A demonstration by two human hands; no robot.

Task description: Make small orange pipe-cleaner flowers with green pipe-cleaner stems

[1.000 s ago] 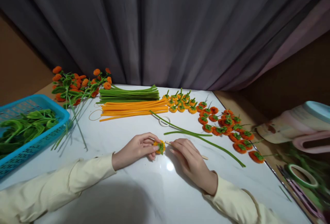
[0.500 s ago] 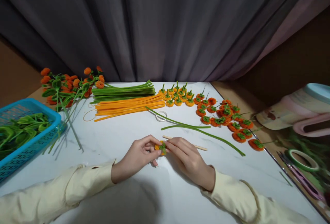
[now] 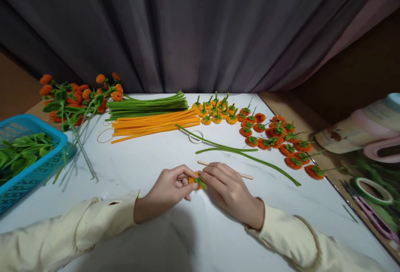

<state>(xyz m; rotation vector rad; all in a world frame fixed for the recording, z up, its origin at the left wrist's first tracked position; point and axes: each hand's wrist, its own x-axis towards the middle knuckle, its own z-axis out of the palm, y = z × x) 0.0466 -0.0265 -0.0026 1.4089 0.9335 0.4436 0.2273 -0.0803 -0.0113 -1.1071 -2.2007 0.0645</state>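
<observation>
Between thumb and fingers, my left hand pinches a small yellow-orange pipe-cleaner persimmon with a green top. My right hand is closed with its fingertips on the green part of the same piece, partly hiding it. A thin wooden stick lies on the table behind my right hand. Beyond it are loose green pipe cleaners, one crossing a white ring.
Bundles of green and orange pipe cleaners lie at the back. Finished yellow and orange-red persimmons sit right of them. A blue basket of leaves stands left; scissors, green tape and a tumbler are right.
The green strip on the persimmon now points down and right, as the piece has turned slightly in my fingers. The view has shifted a little; both hands stay in place.
</observation>
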